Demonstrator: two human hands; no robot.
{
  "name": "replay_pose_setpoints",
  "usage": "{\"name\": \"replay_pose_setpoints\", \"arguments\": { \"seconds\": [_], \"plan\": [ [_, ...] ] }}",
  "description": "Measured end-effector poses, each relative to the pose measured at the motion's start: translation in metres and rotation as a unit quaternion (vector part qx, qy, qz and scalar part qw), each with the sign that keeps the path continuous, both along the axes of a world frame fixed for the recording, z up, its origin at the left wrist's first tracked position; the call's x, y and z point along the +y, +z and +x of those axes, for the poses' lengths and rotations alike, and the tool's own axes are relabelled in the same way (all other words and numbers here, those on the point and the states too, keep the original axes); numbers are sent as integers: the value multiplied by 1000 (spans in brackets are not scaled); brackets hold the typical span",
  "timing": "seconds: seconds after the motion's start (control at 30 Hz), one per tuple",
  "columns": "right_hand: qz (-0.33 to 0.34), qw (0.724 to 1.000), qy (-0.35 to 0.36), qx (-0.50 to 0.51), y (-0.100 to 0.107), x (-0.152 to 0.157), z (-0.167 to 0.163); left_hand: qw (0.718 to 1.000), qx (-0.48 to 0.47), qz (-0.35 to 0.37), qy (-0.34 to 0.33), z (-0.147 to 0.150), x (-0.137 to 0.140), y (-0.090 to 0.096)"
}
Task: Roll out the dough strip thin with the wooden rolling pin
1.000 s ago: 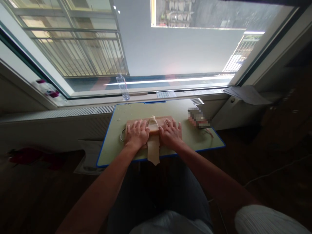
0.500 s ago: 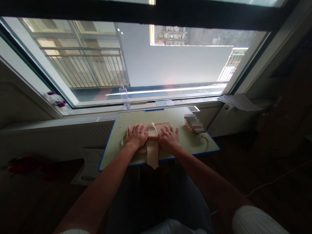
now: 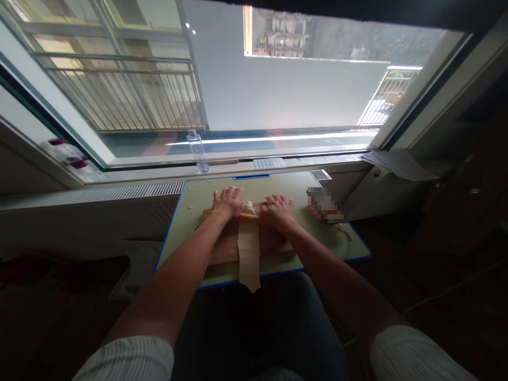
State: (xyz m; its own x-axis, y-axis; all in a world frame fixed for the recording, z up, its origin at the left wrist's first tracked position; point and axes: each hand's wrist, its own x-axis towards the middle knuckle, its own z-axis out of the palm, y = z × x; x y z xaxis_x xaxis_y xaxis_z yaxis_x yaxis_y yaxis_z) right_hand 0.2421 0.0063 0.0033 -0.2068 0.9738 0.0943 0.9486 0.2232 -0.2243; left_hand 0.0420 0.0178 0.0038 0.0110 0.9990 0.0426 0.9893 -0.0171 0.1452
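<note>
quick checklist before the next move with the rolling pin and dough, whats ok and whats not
1. Left hand on the rolling pin: ok
2. Right hand on its other end: ok
3. Rolling pin lying across the dough: ok
4. Dough wholly on the board: not ok, its near end reaches past the front edge of the table
5. Dough evenly thick: cannot tell from this view

The left hand and right hand lie over a rolling pin crossing a pale strip that overhangs the blue-edged table.
</note>
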Motion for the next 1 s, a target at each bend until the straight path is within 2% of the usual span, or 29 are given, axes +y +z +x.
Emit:
{"name": "replay_pose_setpoints", "arguments": {
  "seconds": [0.13, 0.33, 0.53, 0.7, 1.0],
  "plan": [
    [-22, 1000, -1, -16, 0, 10, 0, 999, -6, -33, 1, -2, 5, -3],
    [-88, 996, 6, -15, -2, 1, 1, 999, -5, -44, 16, 1, -10, -2],
    [-65, 997, 17, -40, -2, -18, 1, 999, 16, -42, 22, 2, -25, 0],
    [-35, 999, 11, -19, -2, -39, -1, 999, 32, -25, 32, 3, -42, 0],
    [26, 999, 20, -7, -9, -79, -3, 998, 38, 43, 12, -1, -82, -11]
  ]
}}
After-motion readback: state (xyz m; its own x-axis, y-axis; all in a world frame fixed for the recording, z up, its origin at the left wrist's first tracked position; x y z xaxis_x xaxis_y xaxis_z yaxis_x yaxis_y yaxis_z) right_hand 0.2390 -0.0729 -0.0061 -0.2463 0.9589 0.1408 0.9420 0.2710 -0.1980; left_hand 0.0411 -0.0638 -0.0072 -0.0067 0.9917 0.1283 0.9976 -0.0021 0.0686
